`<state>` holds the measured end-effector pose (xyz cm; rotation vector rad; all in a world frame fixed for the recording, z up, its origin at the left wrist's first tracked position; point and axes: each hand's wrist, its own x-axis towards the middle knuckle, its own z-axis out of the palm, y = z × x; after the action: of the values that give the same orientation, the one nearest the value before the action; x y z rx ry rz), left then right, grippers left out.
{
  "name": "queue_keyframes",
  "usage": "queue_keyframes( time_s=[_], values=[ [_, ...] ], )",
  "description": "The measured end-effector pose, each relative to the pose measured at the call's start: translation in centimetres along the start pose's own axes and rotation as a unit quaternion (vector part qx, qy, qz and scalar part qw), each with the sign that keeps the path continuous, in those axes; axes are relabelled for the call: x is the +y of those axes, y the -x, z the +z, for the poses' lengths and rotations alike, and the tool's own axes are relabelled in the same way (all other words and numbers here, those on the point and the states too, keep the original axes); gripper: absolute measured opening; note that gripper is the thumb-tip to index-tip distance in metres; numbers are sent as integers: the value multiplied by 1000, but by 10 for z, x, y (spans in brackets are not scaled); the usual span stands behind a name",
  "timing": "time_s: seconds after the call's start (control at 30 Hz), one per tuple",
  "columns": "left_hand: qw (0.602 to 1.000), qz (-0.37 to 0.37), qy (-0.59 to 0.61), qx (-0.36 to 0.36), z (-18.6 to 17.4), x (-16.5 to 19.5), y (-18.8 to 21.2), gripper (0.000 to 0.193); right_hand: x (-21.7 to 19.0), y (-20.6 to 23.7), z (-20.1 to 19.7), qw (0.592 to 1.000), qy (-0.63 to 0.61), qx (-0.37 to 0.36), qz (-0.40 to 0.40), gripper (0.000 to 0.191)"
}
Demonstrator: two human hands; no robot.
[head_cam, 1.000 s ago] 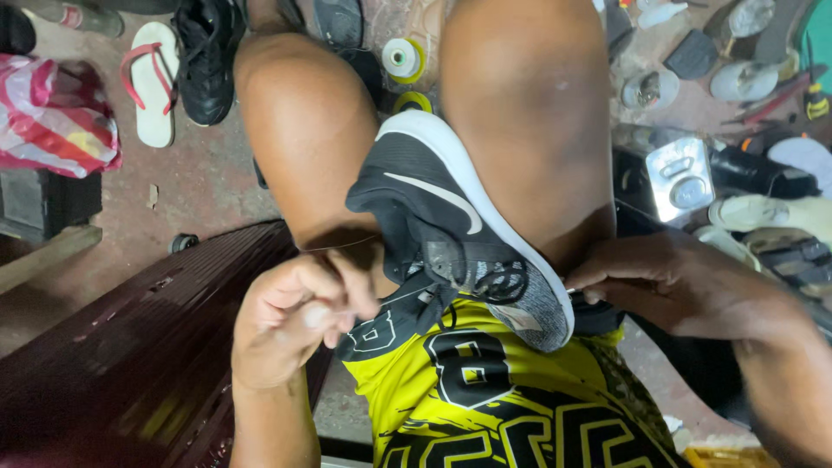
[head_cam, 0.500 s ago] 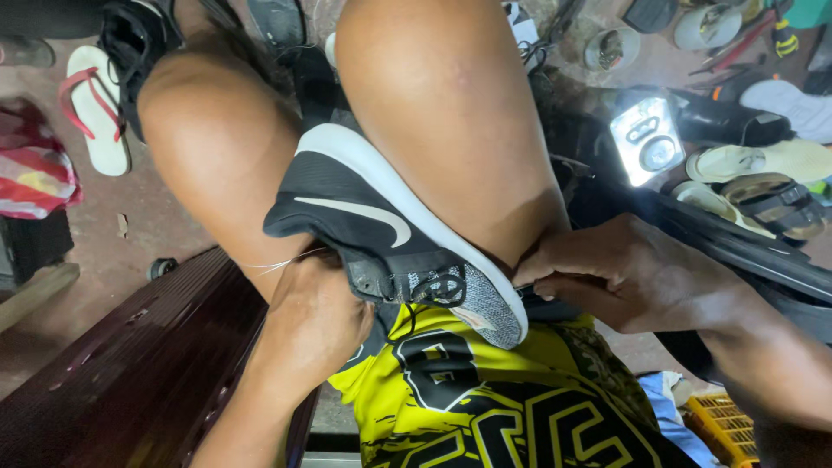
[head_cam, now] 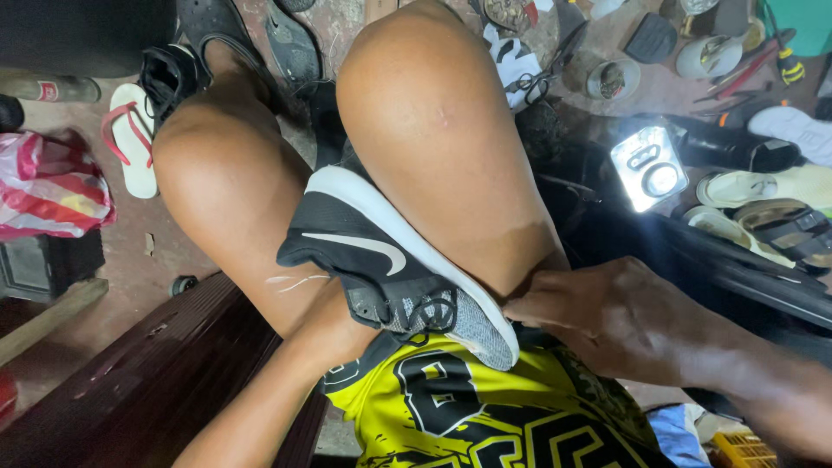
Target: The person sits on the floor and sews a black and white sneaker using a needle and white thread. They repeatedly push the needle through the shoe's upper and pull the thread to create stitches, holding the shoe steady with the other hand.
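Note:
A black sneaker [head_cam: 373, 260] with a white sole and grey knit heel lies sole-side right, wedged between my two bare knees above my yellow and black shirt [head_cam: 468, 416]. My left hand [head_cam: 334, 334] is tucked under the shoe's collar, its fingers hidden behind the shoe. A thin pale thread [head_cam: 295, 281] runs across my left thigh beside it. My right hand [head_cam: 607, 321] rests against my right thigh, fingertips pinched together on the heel end of the sole.
A dark wooden bench [head_cam: 130, 381] is at the lower left. On the floor lie a white flip-flop with red straps [head_cam: 130, 143], a red and white plastic bag [head_cam: 48, 186], a lit lamp [head_cam: 650, 169], scissors [head_cam: 537, 82], several sandals [head_cam: 763, 217] and a yellow crate [head_cam: 741, 451].
My left hand, raised in front of the shoe a second ago, has dropped down and slid under it. My right hand has stayed at the heel. The view has shifted.

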<state>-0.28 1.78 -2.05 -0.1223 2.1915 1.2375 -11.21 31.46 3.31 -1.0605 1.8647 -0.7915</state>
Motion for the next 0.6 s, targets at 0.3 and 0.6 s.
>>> queue_keyframes(
  time_s=[0.3, 0.6],
  values=[
    [991, 94, 82, -54, 16, -22, -17, 33, -18, 7, 15, 991, 126, -17, 41, 55],
    [990, 100, 85, -51, 29, -45, -9, 35, -36, 7, 25, 986, 150, -27, 73, 60]
  ],
)
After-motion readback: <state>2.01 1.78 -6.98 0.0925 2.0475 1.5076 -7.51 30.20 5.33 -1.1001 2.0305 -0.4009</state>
